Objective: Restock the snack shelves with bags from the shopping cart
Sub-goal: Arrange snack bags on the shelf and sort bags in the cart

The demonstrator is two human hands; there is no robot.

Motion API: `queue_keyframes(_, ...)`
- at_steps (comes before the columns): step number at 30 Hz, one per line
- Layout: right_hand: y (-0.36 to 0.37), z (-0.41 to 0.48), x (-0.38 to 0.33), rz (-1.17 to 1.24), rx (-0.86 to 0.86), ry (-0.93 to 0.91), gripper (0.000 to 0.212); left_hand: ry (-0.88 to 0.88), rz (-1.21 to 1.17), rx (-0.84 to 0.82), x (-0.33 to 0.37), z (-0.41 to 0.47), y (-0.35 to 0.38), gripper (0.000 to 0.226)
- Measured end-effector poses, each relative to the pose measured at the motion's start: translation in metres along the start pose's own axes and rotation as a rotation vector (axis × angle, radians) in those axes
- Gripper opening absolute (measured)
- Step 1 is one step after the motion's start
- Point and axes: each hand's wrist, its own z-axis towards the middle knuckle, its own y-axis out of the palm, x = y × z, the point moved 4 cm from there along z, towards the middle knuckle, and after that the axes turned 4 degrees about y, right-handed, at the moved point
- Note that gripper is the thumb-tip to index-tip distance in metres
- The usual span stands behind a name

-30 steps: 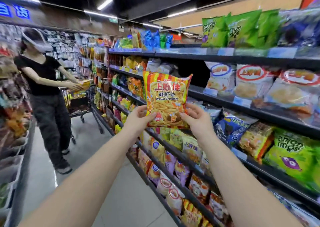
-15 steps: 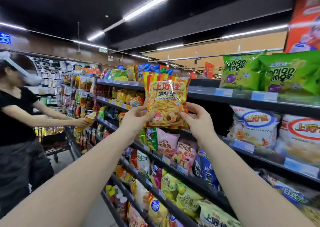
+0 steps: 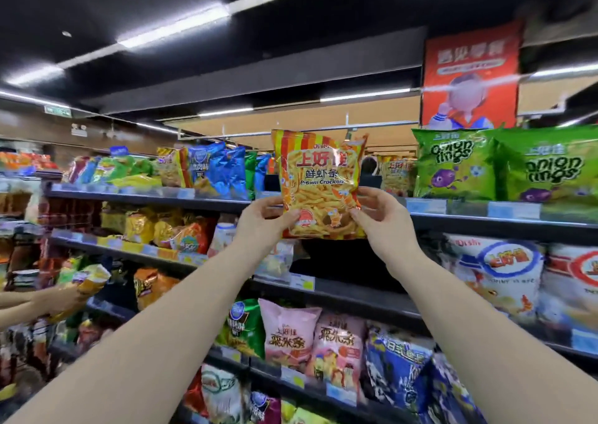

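Both hands up at the top shelf (image 3: 372, 221): left hand (image 3: 259, 219) and right hand (image 3: 380, 215) pinch the prawn cracker bag (image 3: 318, 181) by its lower corners, upright, beside green onion ring bags (image 3: 453, 161).

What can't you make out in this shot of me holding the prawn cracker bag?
Head view:
- Spot on the top shelf behind the prawn cracker bag: hidden by the bag.
- Bag's lower sides: covered by left hand and right hand.
- Shopping cart: outside the frame.
- Price tags: too blurred to read.
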Motion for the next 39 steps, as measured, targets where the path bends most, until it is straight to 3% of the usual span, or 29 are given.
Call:
queue_keyframes(6, -0.005, 0.071, 0.002, -0.199, 0.133, -0.075, 0.036, 0.112, -0.066, -0.017, -0.005, 0.072, 0.037, 0.071)
queue_keyframes(11, -0.017, 0.129, 0.016, -0.299, 0.211, -0.123, 0.034, 0.21, -0.049, -0.039, -0.014, 0.142, 0.075, 0.052)
queue_keyframes(16, -0.03, 0.192, 0.035, -0.412, 0.29, -0.135, 0.031, 0.203, -0.05, -0.183, -0.021, 0.207, 0.114, 0.051)
queue_keyframes(20, -0.033, 0.237, 0.059, -0.363, 0.345, -0.005, 0.02, 0.009, -0.121, -0.33, -0.039, 0.25, 0.149, 0.048)
queue_keyframes(24, -0.037, 0.267, 0.091, -0.297, 0.32, 0.257, 0.051, -0.253, -0.287, -0.545, -0.047, 0.268, 0.182, 0.014)
queue_keyframes(27, -0.044, 0.282, 0.106, -0.258, 0.375, 0.395, 0.078, -0.305, -0.312, -0.661, -0.05, 0.287, 0.204, 0.022)
queue_keyframes(32, -0.05, 0.293, 0.112, -0.237, 0.409, 0.487, 0.071, -0.343, -0.218, -0.792, -0.052, 0.316, 0.226, 0.05)
queue_keyframes(39, -0.054, 0.286, 0.116, -0.259, 0.403, 0.655, 0.089, -0.366, -0.206, -0.895, -0.065, 0.329, 0.242, 0.072)
